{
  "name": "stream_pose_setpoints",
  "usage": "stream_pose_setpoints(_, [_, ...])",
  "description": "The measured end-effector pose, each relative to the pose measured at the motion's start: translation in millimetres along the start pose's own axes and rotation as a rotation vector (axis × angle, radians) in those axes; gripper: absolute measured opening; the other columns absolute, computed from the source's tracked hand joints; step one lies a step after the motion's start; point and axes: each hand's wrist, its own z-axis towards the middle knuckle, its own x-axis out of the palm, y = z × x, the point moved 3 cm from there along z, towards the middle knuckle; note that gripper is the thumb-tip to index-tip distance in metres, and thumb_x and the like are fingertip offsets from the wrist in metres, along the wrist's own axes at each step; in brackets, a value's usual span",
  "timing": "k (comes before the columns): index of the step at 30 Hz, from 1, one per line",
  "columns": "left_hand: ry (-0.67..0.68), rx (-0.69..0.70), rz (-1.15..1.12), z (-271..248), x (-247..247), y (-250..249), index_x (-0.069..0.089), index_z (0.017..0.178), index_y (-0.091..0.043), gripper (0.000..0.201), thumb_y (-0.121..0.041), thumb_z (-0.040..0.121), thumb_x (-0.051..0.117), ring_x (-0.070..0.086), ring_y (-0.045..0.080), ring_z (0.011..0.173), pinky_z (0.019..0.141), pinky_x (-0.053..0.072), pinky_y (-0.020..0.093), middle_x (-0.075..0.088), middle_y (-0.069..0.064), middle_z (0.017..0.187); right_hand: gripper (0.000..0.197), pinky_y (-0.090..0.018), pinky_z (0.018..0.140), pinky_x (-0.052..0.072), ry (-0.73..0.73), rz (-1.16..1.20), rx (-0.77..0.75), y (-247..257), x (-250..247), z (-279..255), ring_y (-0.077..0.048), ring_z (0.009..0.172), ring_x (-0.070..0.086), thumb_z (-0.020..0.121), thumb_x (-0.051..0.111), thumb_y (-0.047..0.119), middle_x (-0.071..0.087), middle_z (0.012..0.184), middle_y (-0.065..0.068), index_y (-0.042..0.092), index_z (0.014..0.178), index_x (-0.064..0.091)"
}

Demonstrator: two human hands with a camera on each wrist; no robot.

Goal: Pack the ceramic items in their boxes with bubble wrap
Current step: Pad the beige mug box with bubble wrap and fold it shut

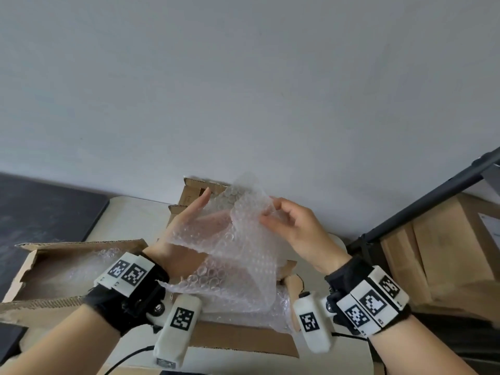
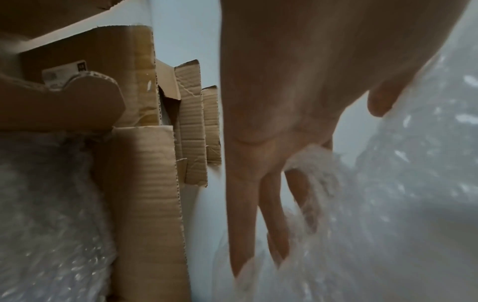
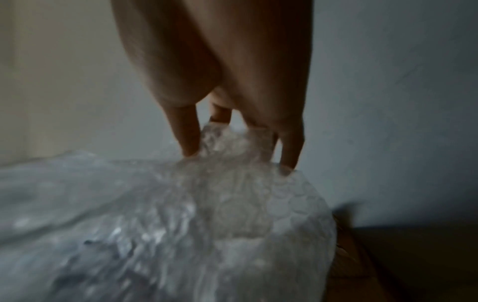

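Head view first: both hands are up over the table [image 1: 130, 212], working one clear sheet of bubble wrap [image 1: 238, 239] in the lower middle of the frame. The left hand [image 1: 184, 234] sits under and behind the sheet with its fingers stretched out nearly straight, and you can see them through the plastic. It looks more like it's supporting the sheet than gripping it. The right hand [image 1: 295, 228] has the sheet's upper right edge pinched between thumb and curled fingers, holding that corner up near the wall [image 1: 243, 90].

Directly under the sheet there's an open cardboard box [image 1: 243, 339] at bottom centre with more wrap bunched inside. Can't make out any ceramic piece through it. A second open box [image 1: 67, 263] sits lower left, also with wrap lying in it, and some more cardboard flaps [image 1: 194, 190] stand behind the hands by the wall.

Left wrist view is blurry but shows the long straight fingers [image 2: 243, 204] lying against the wrap [image 2: 388, 204], with box flaps [image 2: 147, 194] off to the left of frame.

Right wrist view: fingertips [image 3: 189, 134] closed on a gathered tuft of the wrap [image 3: 207, 204], the rest of it spreading out below.

A dark stand pole [image 1: 433, 201] slants across the right edge over a stacked brown carton [image 1: 446, 250].
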Motion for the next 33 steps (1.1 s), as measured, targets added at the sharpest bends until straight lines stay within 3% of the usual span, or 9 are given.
stream_pose_setpoints(2, [-0.202,-0.029,0.010,-1,4,-4,0.073,0.085,-0.051,0.043,-0.047,0.098,0.031,0.065,-0.010,0.084,0.074,0.050,0.010,0.071,-0.025,0.090,0.003,-0.011,0.071,0.046,0.000,0.055,0.008,0,2,1,-0.001,0.080,0.062,0.087,0.066,0.020,0.068,0.089,0.007,0.017,0.087,0.065])
stream_pose_setpoints(5, [-0.187,0.126,0.289,-7,-8,-11,0.064,0.121,-0.026,0.060,-0.059,0.096,0.022,0.061,0.016,0.113,0.097,0.044,0.038,0.068,-0.001,0.117,0.011,-0.006,0.065,0.042,-0.174,-0.067,-0.022,-2,-6,3,0.010,0.070,0.058,0.087,0.067,0.019,0.066,0.090,0.007,0.019,0.097,0.061])
stream_pose_setpoints(8, [-0.562,0.070,0.271,-15,-39,-10,0.064,0.107,-0.021,0.065,-0.069,0.090,0.024,0.059,0.026,0.110,0.079,0.044,0.037,0.070,0.003,0.099,0.038,-0.002,0.072,0.042,-0.402,-0.176,-0.075,-4,-21,-1,0.016,0.078,0.055,0.086,0.069,0.021,0.056,0.093,0.019,0.019,0.120,0.053])
stream_pose_setpoints(11, [-0.741,0.122,0.380,-31,-47,-11,0.065,0.099,-0.021,0.058,-0.066,0.091,0.030,0.055,0.023,0.112,0.084,0.045,0.039,0.061,0.003,0.112,0.031,-0.007,0.079,0.047,-0.637,-0.269,-0.232,2,-26,-16,0.002,0.088,0.060,0.085,0.070,0.018,0.061,0.097,0.014,0.010,0.114,0.061])
stream_pose_setpoints(14, [-0.480,-0.187,0.318,-37,-40,7,0.066,0.109,-0.010,0.086,-0.080,0.080,0.025,0.065,0.032,0.105,0.080,0.050,0.042,0.065,0.017,0.118,0.013,-0.012,0.077,0.050,-0.687,-0.383,-0.523,15,-12,-34,-0.004,0.086,0.062,0.085,0.069,0.008,0.066,0.092,0.003,0.000,0.095,0.064])
stream_pose_setpoints(17, [-0.127,-0.355,-0.045,-36,-19,28,0.048,0.132,-0.013,0.102,-0.089,0.067,0.030,0.051,0.047,0.119,0.092,0.046,0.059,0.053,0.026,0.132,0.005,-0.011,0.080,0.048,-0.441,-0.395,-0.628,15,13,-50,-0.002,0.089,0.063,0.086,0.061,0.001,0.069,0.096,-0.002,-0.001,0.091,0.062])
stream_pose_setpoints(20, [-0.042,-0.249,-0.237,-32,-13,39,0.038,0.138,-0.013,0.104,-0.089,0.068,0.034,0.044,0.051,0.125,0.098,0.034,0.069,0.048,0.028,0.136,0.003,-0.016,0.089,0.047,-0.094,-0.189,-0.428,-2,30,-63,-0.005,0.102,0.064,0.085,0.058,0.000,0.069,0.105,0.002,0.001,0.086,0.056])
stream_pose_setpoints(24, [-0.120,-0.252,-0.274,-37,-26,47,0.044,0.138,-0.018,0.099,-0.087,0.067,0.044,0.046,0.047,0.125,0.096,0.037,0.068,0.048,0.022,0.139,0.019,-0.011,0.066,0.037,0.027,0.021,-0.125,-33,30,-73,-0.003,0.063,0.045,0.088,0.065,0.011,0.048,0.067,0.018,0.018,0.076,0.052])
stream_pose_setpoints(33, [-0.320,-0.394,0.551,-37,-31,61,0.051,0.123,-0.039,0.073,-0.057,0.059,0.080,0.061,0.024,0.111,0.089,0.052,0.052,0.063,0.002,0.123,0.027,-0.027,0.066,0.046,-0.022,0.010,0.290,-103,23,-65,-0.020,0.073,0.057,0.094,0.055,0.024,0.061,0.082,-0.011,-0.003,0.094,0.055])
